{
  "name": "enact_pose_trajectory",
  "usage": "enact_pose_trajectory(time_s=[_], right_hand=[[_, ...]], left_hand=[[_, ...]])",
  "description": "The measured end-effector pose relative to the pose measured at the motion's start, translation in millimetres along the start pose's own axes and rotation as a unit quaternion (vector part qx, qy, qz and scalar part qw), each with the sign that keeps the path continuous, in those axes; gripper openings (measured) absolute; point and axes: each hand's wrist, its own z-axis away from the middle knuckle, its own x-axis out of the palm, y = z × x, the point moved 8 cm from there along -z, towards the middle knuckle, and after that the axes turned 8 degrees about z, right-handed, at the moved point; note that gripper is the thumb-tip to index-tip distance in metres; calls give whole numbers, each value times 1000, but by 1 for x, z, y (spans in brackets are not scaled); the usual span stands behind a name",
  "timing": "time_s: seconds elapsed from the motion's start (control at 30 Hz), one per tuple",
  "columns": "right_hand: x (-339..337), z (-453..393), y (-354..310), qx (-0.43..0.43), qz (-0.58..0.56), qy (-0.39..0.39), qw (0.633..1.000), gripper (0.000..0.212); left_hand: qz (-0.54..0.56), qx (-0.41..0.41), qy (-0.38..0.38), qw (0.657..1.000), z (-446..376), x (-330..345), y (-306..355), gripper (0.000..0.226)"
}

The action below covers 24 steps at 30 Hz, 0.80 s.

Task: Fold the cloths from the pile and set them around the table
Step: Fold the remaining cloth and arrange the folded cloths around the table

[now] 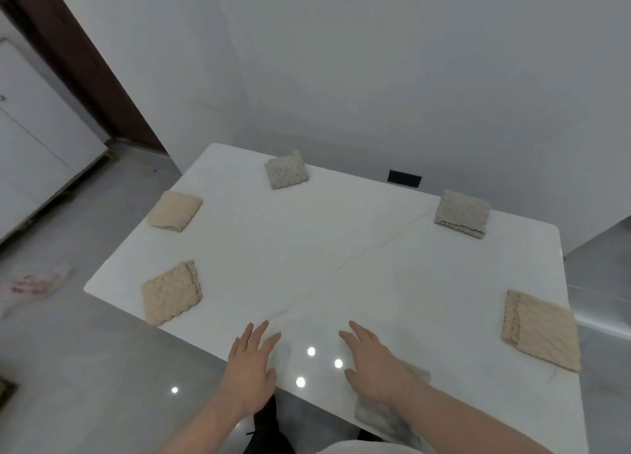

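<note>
Folded cloths lie around the white table (pixel 341 248). A grey one (pixel 286 170) sits at the far edge and another grey one (pixel 462 213) at the far right. A beige cloth (pixel 174 210) and a textured beige cloth (pixel 170 293) lie along the left side. A larger beige cloth (pixel 539 330) lies at the right edge. A grey cloth (pixel 389 416) lies at the near edge, partly under my right forearm. My left hand (pixel 252 361) and my right hand (pixel 375 361) hover flat over the near edge, fingers spread, holding nothing.
A white wall stands behind the table, with a black socket plate (pixel 404 178) low on it. White cabinets (pixel 34 139) stand at the left. A plastic bag (pixel 30 286) lies on the grey floor left of the table.
</note>
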Motion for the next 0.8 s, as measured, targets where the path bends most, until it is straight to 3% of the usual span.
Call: enact_pose_trajectory(time_s=[0.5,0.8], right_hand=[[33,-88,-148,107,-45,-36,993,78],[23,-105,-181,89,-65,-17,994,80]], left_hand=[[-57,1,-78,995,-61,-79,-187,71],[-43,-18,-63,997,-53,-97,-211,72]])
